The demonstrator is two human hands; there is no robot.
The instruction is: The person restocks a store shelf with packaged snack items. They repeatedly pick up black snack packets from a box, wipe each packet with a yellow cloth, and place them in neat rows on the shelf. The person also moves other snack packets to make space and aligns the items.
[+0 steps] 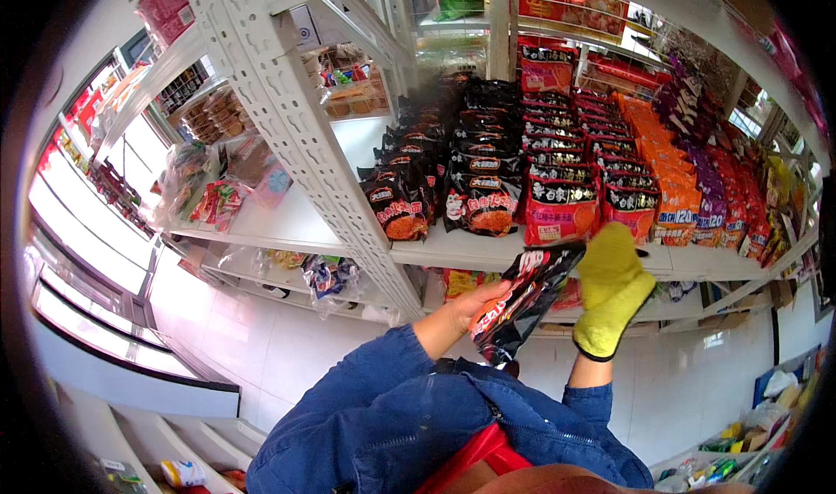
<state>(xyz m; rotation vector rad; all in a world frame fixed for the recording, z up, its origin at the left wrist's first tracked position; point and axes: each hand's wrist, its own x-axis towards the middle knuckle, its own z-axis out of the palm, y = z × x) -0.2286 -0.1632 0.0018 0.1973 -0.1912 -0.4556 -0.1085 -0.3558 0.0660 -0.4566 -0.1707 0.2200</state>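
My left hand (pixel 479 303) is bare and grips a black packet of instant noodles (pixel 526 301), tilted in front of the shelf edge. A yellow cloth (pixel 614 285), perhaps a mitt or a towel, covers my right hand (pixel 610 291), just right of the packet; its fingers are hidden. Behind both, rows of noodle packets stand on a white metal shelf (pixel 457 249): black packets (pixel 486 197) at the left, pink and black packets (pixel 560 200) in the middle, then orange packets (pixel 676 197) and purple packets (pixel 710 213) to the right.
A perforated white shelf post (pixel 287 122) slants down left of the rows. Beyond it, bagged goods (pixel 219 197) lie on a neighbouring shelf. Lower shelves hold more packets. At the bottom left, a white and yellow container (pixel 183 473) lies on another rack; assorted goods (pixel 725 464) are at the bottom right.
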